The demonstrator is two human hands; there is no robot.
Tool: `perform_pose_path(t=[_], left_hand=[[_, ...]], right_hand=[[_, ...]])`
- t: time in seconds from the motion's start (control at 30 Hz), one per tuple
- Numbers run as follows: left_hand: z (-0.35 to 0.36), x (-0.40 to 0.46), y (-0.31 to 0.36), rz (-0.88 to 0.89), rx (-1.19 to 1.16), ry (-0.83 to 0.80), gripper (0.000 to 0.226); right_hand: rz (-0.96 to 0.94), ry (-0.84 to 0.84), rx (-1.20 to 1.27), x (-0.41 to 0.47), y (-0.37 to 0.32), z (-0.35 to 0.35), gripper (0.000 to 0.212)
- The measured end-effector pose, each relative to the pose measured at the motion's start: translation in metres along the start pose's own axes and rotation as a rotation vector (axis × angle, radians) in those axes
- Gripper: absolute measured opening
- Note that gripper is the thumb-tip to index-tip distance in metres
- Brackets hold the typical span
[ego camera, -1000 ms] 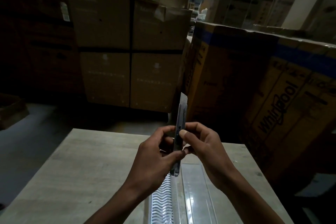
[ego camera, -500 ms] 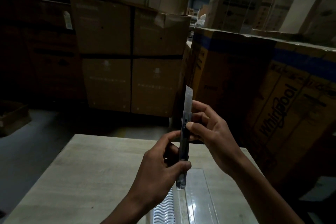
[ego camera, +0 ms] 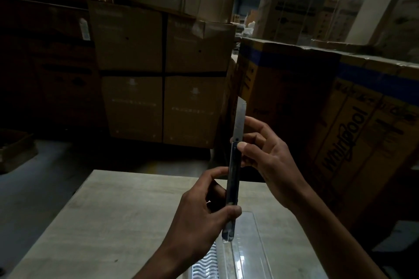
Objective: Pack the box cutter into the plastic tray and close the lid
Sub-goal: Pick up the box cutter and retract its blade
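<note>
The left hand [ego camera: 199, 217] grips the upright box cutter [ego camera: 233, 179] by its handle, blade out; the right hand [ego camera: 265, 154] pinches its slider. Packing hasn't begun: the blade likely needs retracting before the cutter goes down into the open plastic tray [ego camera: 251, 251]

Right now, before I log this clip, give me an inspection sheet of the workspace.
Surface: pale wooden table, bare apart from the packaging.
Job's things: box cutter held upright above the table, blade extended; clear plastic tray lies open on the table, nothing in it that I can see.
Clutter: nothing seen.
Grippers: left hand grips the cutter's lower body; right hand pinches near the slider.
Cables: nothing seen.
Surroundings: dim warehouse, stacked cardboard boxes, Whirlpool carton at right.
</note>
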State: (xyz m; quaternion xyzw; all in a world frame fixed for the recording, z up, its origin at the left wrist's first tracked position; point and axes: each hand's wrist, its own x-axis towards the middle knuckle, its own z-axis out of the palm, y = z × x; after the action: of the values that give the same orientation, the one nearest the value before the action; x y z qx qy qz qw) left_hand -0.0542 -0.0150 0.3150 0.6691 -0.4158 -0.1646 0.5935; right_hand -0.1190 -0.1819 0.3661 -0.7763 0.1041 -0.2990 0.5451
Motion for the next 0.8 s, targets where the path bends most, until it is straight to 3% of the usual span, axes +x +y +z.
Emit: perform_pose_path(t=[0.6, 0.8], left_hand=[[-0.01, 0.004, 0.004, 0.026, -0.146, -0.028, 0.051], [-0.006, 0.006, 0.005, 0.022, -0.281, -0.009, 0.032]], right_hand=[[0.028, -0.07, 0.012, -0.033, 0.014, 0.017, 0.064], [0.055, -0.077, -0.006, -0.045, 0.018, 0.018, 0.062]])
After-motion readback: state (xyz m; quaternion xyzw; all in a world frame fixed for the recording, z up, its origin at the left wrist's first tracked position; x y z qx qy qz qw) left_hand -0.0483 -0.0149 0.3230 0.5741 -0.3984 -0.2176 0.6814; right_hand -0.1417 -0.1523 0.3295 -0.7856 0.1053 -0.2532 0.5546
